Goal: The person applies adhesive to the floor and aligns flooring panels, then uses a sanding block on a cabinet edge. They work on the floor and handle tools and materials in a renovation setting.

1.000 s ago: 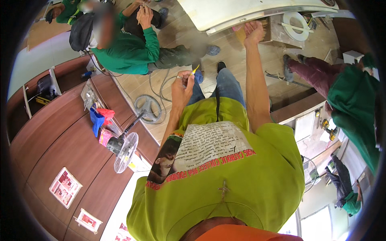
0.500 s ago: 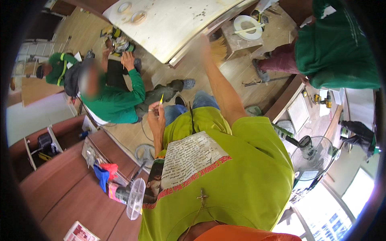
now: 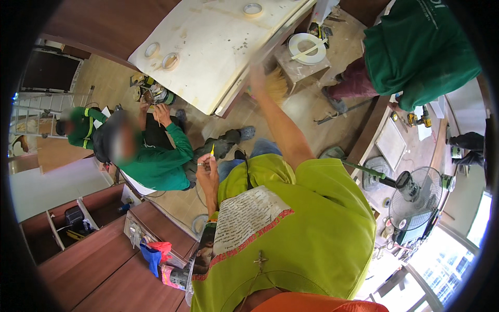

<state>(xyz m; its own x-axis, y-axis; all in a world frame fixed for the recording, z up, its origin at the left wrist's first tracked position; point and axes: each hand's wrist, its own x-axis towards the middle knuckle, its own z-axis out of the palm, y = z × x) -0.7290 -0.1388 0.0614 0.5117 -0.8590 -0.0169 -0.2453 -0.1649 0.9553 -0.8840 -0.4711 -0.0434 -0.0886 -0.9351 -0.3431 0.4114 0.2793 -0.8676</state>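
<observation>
My left hand [image 3: 207, 169] is raised beside my stomach, closed on a small slim white item with a yellow tip [image 3: 212, 154]. My right hand [image 3: 257, 77] reaches forward to the near edge of a large white board [image 3: 197, 47]. It is blurred, so I cannot tell whether it grips the edge. Straw-coloured bristles [image 3: 280, 83] show just beyond it, below the board. Tape rolls [image 3: 170, 61] lie on the board.
A co-worker in green [image 3: 148, 166] sits at my left, another person [image 3: 83, 127] behind; a third [image 3: 416, 57] stands at right. Also around me are a box with a white ring [image 3: 306, 73], a standing fan [image 3: 416, 197], a drill [image 3: 422, 118] and wooden cabinets [image 3: 93, 260].
The view has swung, showing more of the board and the right-hand fan. My right hand has become blurred by motion at the board's edge. My left hand still holds the yellow-tipped item.
</observation>
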